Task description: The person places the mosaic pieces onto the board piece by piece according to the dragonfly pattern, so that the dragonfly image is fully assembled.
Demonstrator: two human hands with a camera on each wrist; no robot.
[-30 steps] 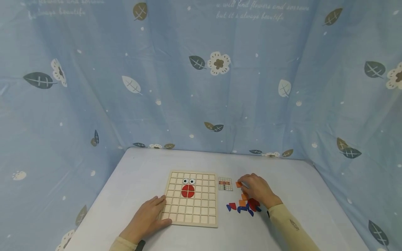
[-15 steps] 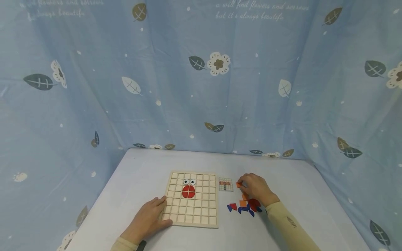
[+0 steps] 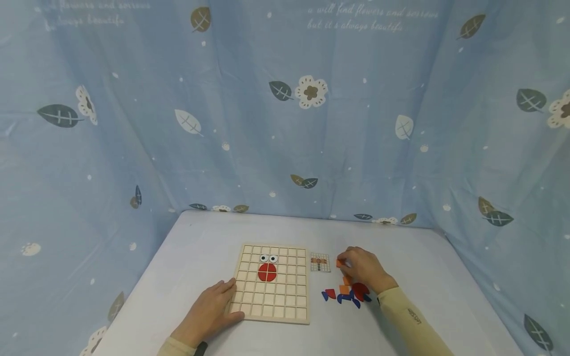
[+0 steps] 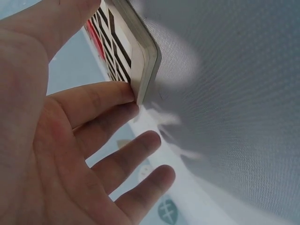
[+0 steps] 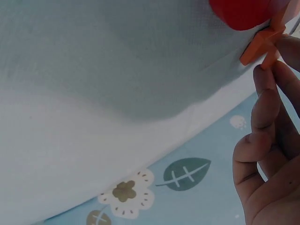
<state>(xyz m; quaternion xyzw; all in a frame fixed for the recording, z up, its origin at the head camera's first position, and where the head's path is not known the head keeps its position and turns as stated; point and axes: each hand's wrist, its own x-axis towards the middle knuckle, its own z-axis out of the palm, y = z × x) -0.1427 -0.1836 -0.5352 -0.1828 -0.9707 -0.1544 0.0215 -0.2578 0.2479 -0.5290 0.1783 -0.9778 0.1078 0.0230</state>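
Observation:
My left hand point(image 3: 207, 309) rests at the near left corner of a wooden grid board point(image 3: 287, 316), its fingers fairly straight along the side and the thumb at the front edge. On the board sit two round eye pieces point(image 3: 268, 258) above a red disc of quarter pieces point(image 3: 267, 272). To the right, my right hand point(image 3: 365, 267) pinches an orange square tile point(image 3: 340, 263) between thumb and fingertips. More orange tiles point(image 3: 344, 289) lie just below that hand. In the right wrist view, the fingertips point(image 5: 265, 70) meet the orange piece, with another orange tile point(image 5: 255, 47) beside it.
A small pattern card point(image 3: 319, 262) lies between the board and the right hand. Red pieces point(image 3: 359, 290) and blue curved pieces point(image 3: 345, 297) lie in a loose group on the white table point(image 3: 200, 237). A blue patterned curtain point(image 3: 249, 123) surrounds the table.
The right hand stays over the same spot, and the orange tile in its fingers has tilted slightly. The left hand and the board have kept their places.

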